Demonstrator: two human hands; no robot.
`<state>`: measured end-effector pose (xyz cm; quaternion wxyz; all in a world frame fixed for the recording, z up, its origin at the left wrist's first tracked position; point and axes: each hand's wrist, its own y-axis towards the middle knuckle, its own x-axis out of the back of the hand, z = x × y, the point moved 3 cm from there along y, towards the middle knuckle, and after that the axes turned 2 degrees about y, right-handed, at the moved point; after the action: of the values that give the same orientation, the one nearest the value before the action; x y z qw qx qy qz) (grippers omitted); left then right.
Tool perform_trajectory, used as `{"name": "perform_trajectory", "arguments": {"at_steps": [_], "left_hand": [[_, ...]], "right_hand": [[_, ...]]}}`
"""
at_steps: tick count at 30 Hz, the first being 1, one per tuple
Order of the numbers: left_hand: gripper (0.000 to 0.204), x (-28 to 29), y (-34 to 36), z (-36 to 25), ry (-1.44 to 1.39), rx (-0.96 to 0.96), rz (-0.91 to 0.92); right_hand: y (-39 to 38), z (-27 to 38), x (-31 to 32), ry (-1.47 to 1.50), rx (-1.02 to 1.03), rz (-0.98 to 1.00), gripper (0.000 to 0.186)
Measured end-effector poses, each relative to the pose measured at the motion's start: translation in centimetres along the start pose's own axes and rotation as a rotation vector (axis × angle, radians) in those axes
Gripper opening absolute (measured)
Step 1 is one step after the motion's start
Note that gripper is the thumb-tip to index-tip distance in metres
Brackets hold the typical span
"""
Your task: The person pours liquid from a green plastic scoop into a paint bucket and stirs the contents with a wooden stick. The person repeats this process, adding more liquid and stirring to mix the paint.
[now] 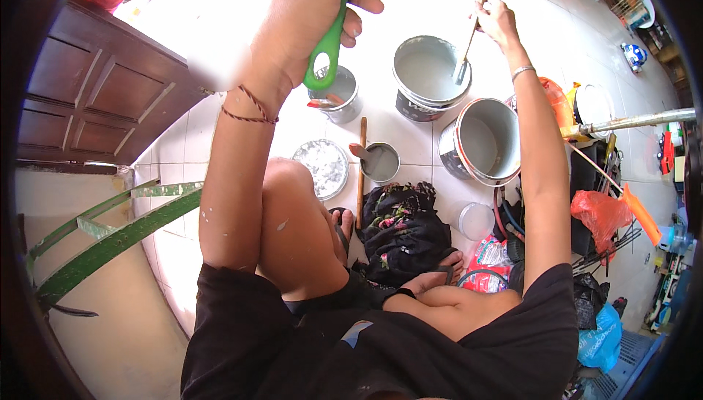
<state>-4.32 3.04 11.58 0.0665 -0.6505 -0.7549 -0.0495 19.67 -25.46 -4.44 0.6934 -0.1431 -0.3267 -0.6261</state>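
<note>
At the top edge my left hand [315, 12] is closed round a green plastic handle [324, 60] with a hole in its end; the tool's head is cut off by the picture edge. My right hand [498, 21], farther right, grips a long wooden stick [472, 32]. The stick's lower end is coated grey and sits in the mouth of a large paint bucket [419, 103] of pale grey liquid. Below my left hand stands a smaller bucket [346, 113] with an orange-red tool across it. Near the right forearm, a second large bucket [454, 152] tilts slightly, its inside grey.
A small pot [396, 169] of grey paste, a white-smeared round lid [322, 167] and a wooden rod [364, 133] lie on the tiles. Dark flowered cloth [403, 232] is between my feet. A green metal frame [124, 235] stands left; bags and tools crowd the right.
</note>
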Motion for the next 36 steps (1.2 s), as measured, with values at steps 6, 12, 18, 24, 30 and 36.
{"name": "perform_trajectory", "arguments": {"at_steps": [6, 12, 18, 24, 30, 36], "left_hand": [[0.043, -0.2, -0.2, -0.5, -0.049, -0.035, -0.031], [0.041, -1.2, 0.6, 0.2, -0.229, 0.036, -0.072], [0.043, -4.6, 0.9, -0.4, -0.366, 0.030, -0.238], [0.035, -6.1, 1.9, 0.9, -0.333, 0.039, -0.517], [0.033, -6.0, -0.3, 1.5, -0.277, 0.084, -0.560], [0.033, -5.4, -7.5, -4.2, -0.292, 0.226, -0.530]], "right_hand": [[-0.5, -2.0, 2.3, 0.173, -0.244, 0.066, 0.031], [-1.5, -2.6, 2.2, 0.212, -0.265, 0.118, 0.029], [0.3, -8.0, 0.5, 0.459, -0.353, 0.058, 0.024], [-0.7, -5.7, -1.8, 0.758, -0.615, 0.047, 0.026], [-2.8, -5.0, -0.8, 0.707, -0.693, -0.032, 0.053], [-16.6, 2.8, 9.3, 0.592, -0.669, -0.253, 0.048]]}}
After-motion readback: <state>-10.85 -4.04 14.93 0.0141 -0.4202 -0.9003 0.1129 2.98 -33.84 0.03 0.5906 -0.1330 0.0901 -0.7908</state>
